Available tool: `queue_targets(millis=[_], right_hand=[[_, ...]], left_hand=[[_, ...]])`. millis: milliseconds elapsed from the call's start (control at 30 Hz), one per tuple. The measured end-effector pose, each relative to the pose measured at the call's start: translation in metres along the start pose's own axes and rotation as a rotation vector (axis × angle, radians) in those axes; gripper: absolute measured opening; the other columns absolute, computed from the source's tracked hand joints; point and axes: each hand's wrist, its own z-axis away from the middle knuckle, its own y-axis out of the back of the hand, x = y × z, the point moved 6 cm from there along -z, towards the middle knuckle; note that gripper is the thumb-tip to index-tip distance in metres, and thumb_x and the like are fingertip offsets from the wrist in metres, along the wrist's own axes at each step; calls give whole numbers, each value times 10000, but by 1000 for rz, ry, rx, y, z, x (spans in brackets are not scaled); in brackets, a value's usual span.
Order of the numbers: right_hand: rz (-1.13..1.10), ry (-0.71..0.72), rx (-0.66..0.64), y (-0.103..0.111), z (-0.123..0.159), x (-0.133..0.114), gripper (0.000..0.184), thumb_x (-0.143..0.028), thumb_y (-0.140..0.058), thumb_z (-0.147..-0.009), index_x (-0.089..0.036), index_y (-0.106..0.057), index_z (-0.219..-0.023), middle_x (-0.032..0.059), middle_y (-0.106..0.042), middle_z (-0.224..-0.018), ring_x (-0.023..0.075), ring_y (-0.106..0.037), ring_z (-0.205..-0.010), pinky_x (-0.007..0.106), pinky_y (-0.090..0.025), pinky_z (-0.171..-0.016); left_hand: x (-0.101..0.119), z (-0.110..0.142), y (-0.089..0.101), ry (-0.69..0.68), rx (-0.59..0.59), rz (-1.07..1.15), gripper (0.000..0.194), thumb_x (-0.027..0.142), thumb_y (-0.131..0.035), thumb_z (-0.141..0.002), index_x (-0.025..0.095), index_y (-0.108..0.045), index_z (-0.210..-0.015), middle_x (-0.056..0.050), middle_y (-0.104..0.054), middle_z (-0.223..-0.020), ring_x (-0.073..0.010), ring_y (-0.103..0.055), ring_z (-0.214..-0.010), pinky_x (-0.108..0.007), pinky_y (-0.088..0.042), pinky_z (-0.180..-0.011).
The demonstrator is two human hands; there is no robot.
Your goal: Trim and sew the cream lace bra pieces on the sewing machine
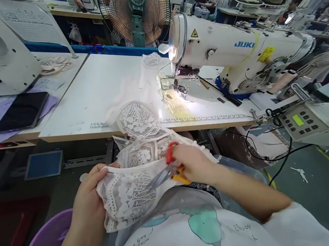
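A white lace bra (129,195) lies across my lap, part of it draped over the table's front edge. At its left side, my left hand (86,197) is closed on the edge, thumb on top. My right hand (194,162) grips a pair of scissors (161,178) with red and orange handles. Their blades point left over the lower lace, slightly blurred; I cannot tell whether they touch it. More white lace (139,118) rests on the table edge behind my hands.
A white sewing machine (217,44) stands lit at the table's right, its control box (304,121) at the front right. A fan (136,11) is behind the table (75,95). A phone (22,111) lies on papers at left. Below is a purple bucket (46,245).
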Motion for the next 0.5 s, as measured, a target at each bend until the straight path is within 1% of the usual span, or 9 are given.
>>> queue_targets(millis=[67,133,200,267,367,433,500], right_hand=[[6,65,-58,-20,-19,-19,35,-201,-574,-800,-223,-564,-776,41,-674,-815,187,-640,-805,289,-529,-742],[73,109,-80,-35,-33,-32,90,-225,-579,-804,-224,-548,-720,34,-659,-790,178,-613,-776,286,-512,-746],[126,153,-87,-45,-42,-42,136,-226,-551,-818,-227,-540,-682,28,-644,-753,171,-580,-722,294,-503,-716],[160,190,-77,-51,-46,-47,190,-225,-510,-843,-236,-537,-655,24,-634,-709,169,-543,-659,304,-492,-645],[219,206,-83,-57,-49,-50,242,-222,-452,-873,-245,-542,-650,21,-625,-683,171,-517,-626,308,-450,-561],[212,199,-108,-59,-51,-51,197,-217,-472,-847,-241,-537,-663,10,-623,-688,163,-527,-629,293,-434,-545],[140,188,-118,-56,-54,-55,112,-211,-538,-775,-231,-512,-669,6,-626,-713,156,-542,-633,276,-432,-536]], left_hand=[[3,3,0,-14,-14,-12,175,186,-679,-459,181,-520,-533,25,-651,-713,-129,-564,-530,-225,-502,-459],[6,6,-1,-17,-33,-24,192,193,-694,-424,172,-530,-522,24,-623,-669,-110,-527,-481,-201,-462,-401],[9,8,-1,-10,-45,-28,214,199,-708,-394,169,-529,-507,33,-588,-624,-92,-488,-439,-190,-431,-360],[11,10,0,9,-36,-22,230,186,-709,-366,173,-513,-487,42,-566,-603,-86,-476,-425,-191,-440,-354],[11,10,3,45,6,-9,236,154,-693,-338,188,-509,-480,42,-577,-620,-104,-519,-461,-210,-491,-384],[9,10,8,84,24,9,254,137,-691,-318,203,-517,-491,36,-590,-637,-124,-549,-496,-227,-515,-412],[11,11,15,89,-4,-1,291,147,-708,-292,211,-493,-478,35,-559,-593,-125,-512,-449,-238,-478,-361]])
